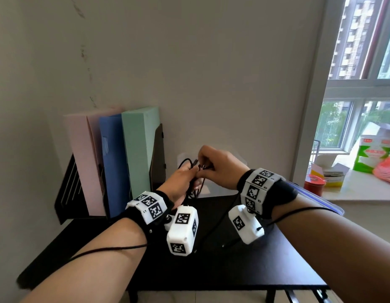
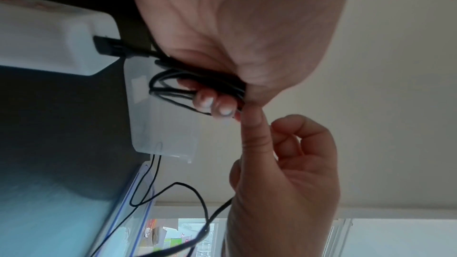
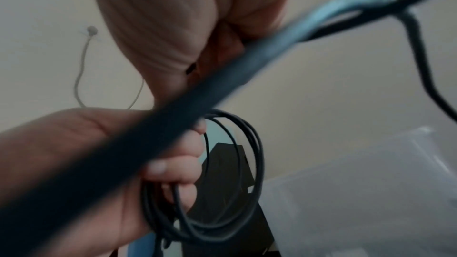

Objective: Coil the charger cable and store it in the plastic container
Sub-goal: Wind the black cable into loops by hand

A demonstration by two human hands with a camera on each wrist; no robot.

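At frame centre, the left hand (image 1: 182, 179) curls its fingers round the thin black charger cable (image 2: 173, 87), bunched in loops so they cannot spring apart. The right hand (image 1: 218, 165) pinches the cable's free end, likely to wrap it. Behind stands the clear plastic container (image 1: 213, 190); pastel upright folders (image 1: 115, 158) crowd the left.
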